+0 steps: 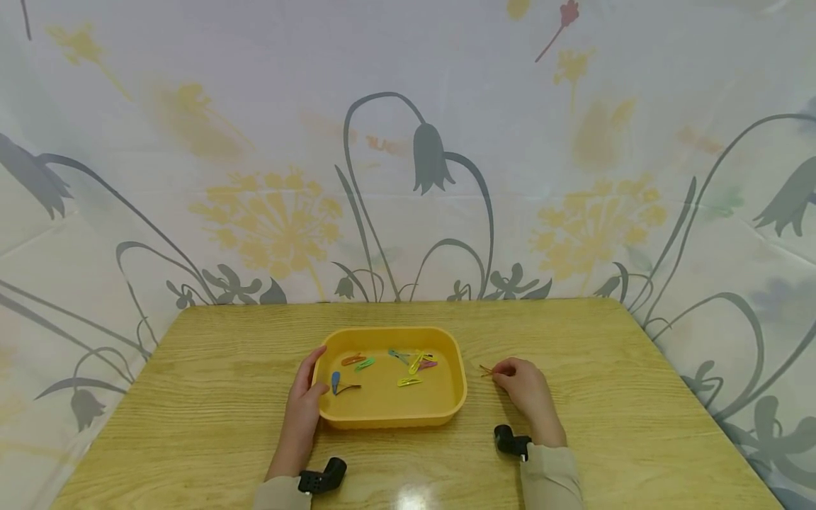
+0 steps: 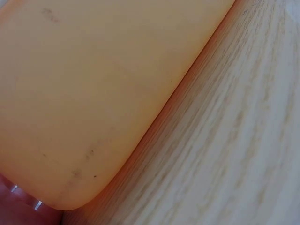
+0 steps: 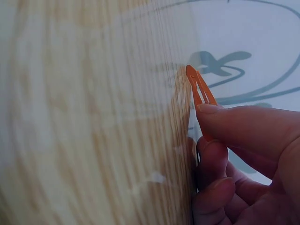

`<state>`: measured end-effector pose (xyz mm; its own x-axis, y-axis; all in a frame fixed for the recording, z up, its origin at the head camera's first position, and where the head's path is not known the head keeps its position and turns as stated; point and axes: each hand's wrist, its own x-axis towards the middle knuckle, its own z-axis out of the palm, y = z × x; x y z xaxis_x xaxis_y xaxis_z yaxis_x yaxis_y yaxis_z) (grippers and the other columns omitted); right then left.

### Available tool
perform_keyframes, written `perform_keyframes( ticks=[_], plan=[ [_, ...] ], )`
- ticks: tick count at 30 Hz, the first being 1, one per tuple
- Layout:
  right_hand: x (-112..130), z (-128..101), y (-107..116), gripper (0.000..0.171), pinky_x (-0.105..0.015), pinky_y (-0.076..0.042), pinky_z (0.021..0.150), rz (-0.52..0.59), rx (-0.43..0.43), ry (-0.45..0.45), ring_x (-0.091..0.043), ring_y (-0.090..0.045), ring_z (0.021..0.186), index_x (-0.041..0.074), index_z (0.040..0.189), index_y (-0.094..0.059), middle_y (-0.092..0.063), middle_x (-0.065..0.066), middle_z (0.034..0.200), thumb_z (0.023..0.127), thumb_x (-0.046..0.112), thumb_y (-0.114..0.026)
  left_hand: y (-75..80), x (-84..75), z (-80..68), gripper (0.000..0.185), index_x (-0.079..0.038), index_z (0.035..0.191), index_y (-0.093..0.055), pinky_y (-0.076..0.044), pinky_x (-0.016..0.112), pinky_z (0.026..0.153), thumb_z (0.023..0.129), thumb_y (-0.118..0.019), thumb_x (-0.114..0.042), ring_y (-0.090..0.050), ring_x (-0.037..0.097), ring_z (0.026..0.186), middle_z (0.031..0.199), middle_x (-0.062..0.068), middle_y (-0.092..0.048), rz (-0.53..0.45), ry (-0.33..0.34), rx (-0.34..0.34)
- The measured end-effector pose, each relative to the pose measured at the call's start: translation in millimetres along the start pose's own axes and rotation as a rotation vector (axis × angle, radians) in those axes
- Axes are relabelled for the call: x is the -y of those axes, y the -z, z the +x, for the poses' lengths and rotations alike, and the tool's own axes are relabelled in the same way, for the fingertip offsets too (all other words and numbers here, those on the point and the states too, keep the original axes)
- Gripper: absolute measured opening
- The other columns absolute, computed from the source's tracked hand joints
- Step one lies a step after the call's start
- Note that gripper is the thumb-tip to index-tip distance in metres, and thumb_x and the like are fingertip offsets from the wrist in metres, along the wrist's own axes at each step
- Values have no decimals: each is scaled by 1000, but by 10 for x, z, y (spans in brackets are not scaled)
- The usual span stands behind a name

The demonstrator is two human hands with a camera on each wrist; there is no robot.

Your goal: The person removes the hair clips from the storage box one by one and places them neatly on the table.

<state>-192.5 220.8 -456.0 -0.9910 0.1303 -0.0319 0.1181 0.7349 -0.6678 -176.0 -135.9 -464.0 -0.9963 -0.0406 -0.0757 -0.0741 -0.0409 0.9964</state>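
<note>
1. The right hand [image 1: 524, 386] rests on the light wooden table [image 1: 637, 397], just right of the yellow plastic tray [image 1: 454, 368], with its fingers curled.
2. In the right wrist view its fingertips [image 3: 220, 117] pinch a thin orange metal snap hair clip [image 3: 200, 91]. The lower end of the clip is hidden between the fingers. In the head view the clip [image 1: 486, 370] shows only as a small sliver poking out towards the tray, just above the tabletop.
3. The left hand [image 1: 304, 404] grips the tray's left rim, thumb hooked over the edge and fingers along the outer wall. The fingers below the rim are hidden by the tray.
4. The left wrist view is filled by the tray's blurred outer wall [image 2: 93, 93] and the wood grain [image 2: 234, 154]; only a sliver of skin shows at the lower-left corner.
5. Inside the tray lie more hair clips: an orange one [image 1: 353, 360], a green one [image 1: 365, 364], a blue one [image 1: 335, 382], a dark brown one [image 1: 348, 388], a yellow one [image 1: 409, 382], and an overlapping cluster [image 1: 414, 360] whose separate pieces are too small to tell apart.
6. A black wrist-worn camera [image 1: 321, 477] sits by each sleeve.
7. A floral-printed cloth backdrop [image 1: 408, 142] stands behind the table.
</note>
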Motion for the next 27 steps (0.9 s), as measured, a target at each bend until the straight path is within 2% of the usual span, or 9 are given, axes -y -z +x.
perform_keyframes(
  ticks=[7, 12, 19, 27],
  plan=[
    [18, -16, 26, 16, -42, -47, 76, -10, 7, 18, -24, -59, 84, 4, 97, -67, -65, -9, 93, 83, 12, -63, 7, 9, -1, 60, -22, 140, -34, -18, 41, 113, 87, -32, 5, -11, 15, 140, 152, -5, -16, -4, 4, 4],
    [43, -36, 60, 24, -45, -47, 78, -2, 23, 20, -28, -59, 89, 2, 103, -65, -64, -14, 97, 82, 14, -64, 9, 15, -3, 60, -23, 140, -34, -19, 41, 112, 87, -32, 5, -11, 16, 140, 152, -6, -16, -15, 5, 2],
    [98, -50, 100, 31, -46, -46, 79, -10, 1, -3, -30, -55, 94, 1, 110, -62, -57, -18, 106, 88, 22, -56, 6, 17, 6, 61, -22, 140, -33, -20, 42, 112, 86, -32, 6, -12, 17, 140, 152, -4, -16, -20, 2, 2],
    [125, -47, 127, 31, -39, -47, 70, 16, 12, -17, -21, -58, 81, 3, 111, -61, -61, -12, 102, 92, 26, -53, 1, 17, 19, 62, -21, 141, -33, -21, 41, 112, 85, -32, 6, -13, 16, 140, 152, -4, -17, -21, 2, -3]
  ],
)
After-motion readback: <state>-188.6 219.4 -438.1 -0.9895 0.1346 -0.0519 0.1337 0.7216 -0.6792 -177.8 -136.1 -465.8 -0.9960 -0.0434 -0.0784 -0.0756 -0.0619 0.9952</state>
